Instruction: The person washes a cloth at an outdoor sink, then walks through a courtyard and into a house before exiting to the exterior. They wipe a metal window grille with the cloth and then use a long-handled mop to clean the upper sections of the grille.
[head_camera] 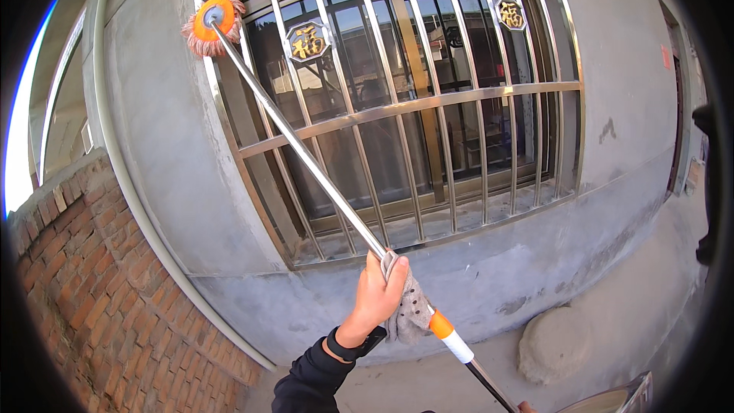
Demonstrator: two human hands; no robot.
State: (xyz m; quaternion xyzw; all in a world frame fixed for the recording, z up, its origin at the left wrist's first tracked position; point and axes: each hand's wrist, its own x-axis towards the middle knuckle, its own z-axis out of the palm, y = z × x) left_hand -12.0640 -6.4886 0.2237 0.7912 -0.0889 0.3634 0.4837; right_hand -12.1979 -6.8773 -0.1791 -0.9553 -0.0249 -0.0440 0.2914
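My left hand [377, 293] grips the silver telescopic pole [321, 175] of a mop, together with a grey dotted cloth [408, 311] that wraps the pole and hangs down. A sliver of my right hand [526, 407] shows at the bottom edge, around the dark lower section of the pole; most of it is out of view. At the far end, the round mop head [213, 17], orange with a pinkish strand fringe, lies over the upper left frame of a barred window. Below the cloth sits an orange and white collar [450, 334].
Stainless steel window bars [401, 109] with two gold-character plaques cover the sliding window. A pale drainpipe [129, 183] runs down the grey wall [155, 109], beside a brick wall [97, 275]. A rounded stone-like lump [551, 347] stands on the ground at right.
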